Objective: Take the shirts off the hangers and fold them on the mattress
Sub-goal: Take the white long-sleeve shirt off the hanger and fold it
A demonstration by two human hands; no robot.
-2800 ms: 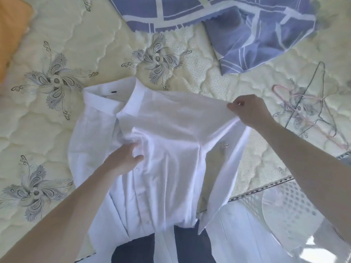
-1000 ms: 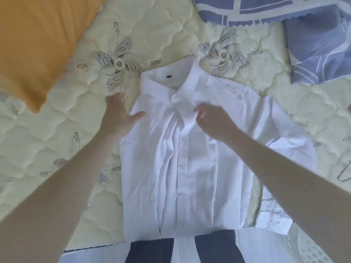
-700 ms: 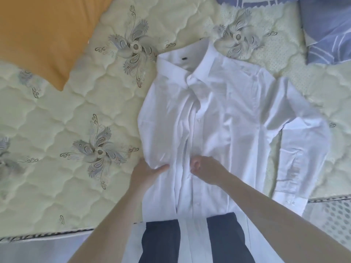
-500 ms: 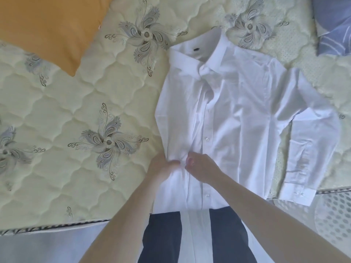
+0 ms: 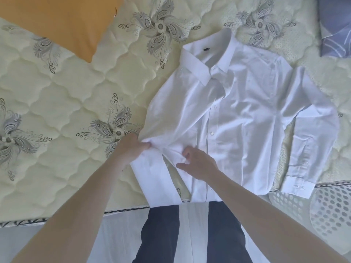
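On the quilted mattress (image 5: 57,168) — a white shirt (image 5: 237,120); orange pillow (image 5: 66,21) upper left.

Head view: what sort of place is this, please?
Most likely a bedroom in a home. A bare quilted mattress with a flower pattern fills the view, an orange pillow and blue patterned cloth lie at its far side, and a white shirt is spread on it.
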